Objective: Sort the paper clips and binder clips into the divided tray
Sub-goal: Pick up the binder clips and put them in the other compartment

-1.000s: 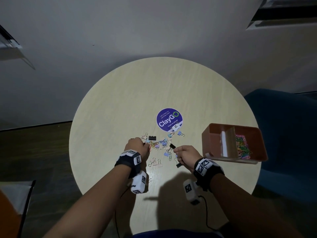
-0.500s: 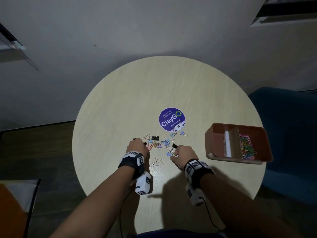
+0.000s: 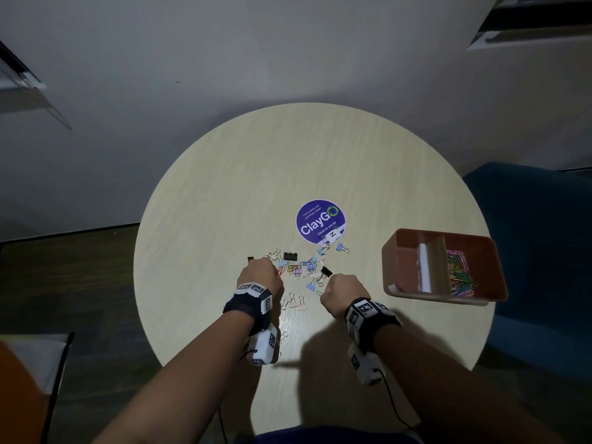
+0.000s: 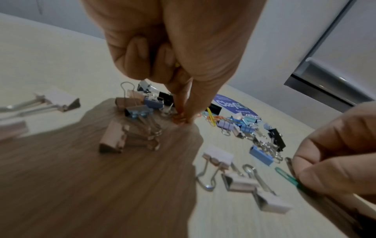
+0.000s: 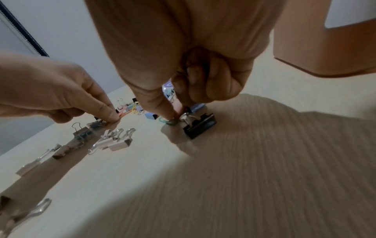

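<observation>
A heap of coloured paper clips and binder clips [image 3: 301, 267] lies mid-table. My left hand [image 3: 261, 274] is at its left edge; thumb and forefinger [image 4: 182, 120] pinch an orange paper clip [image 4: 178, 120] against the tabletop. My right hand [image 3: 341, 290] is at the heap's near right, pinching a green paper clip [image 5: 168, 122] beside a black binder clip [image 5: 200, 127]. The brown divided tray [image 3: 389, 257] stands to the right, with several coloured paper clips [image 3: 459, 274] in its right compartment.
The round pale wooden table [image 3: 224, 187] carries a purple round sticker [image 3: 320, 221] behind the heap. Pale binder clips [image 3: 296, 302] lie between my wrists. A blue chair [image 3: 544, 235] stands behind the tray. The tray's wall [image 5: 317, 48] is close on my right.
Both hands have stayed at the heap, shifting only slightly. The right hand's fingertips now hold the green paper clip down on the table.
</observation>
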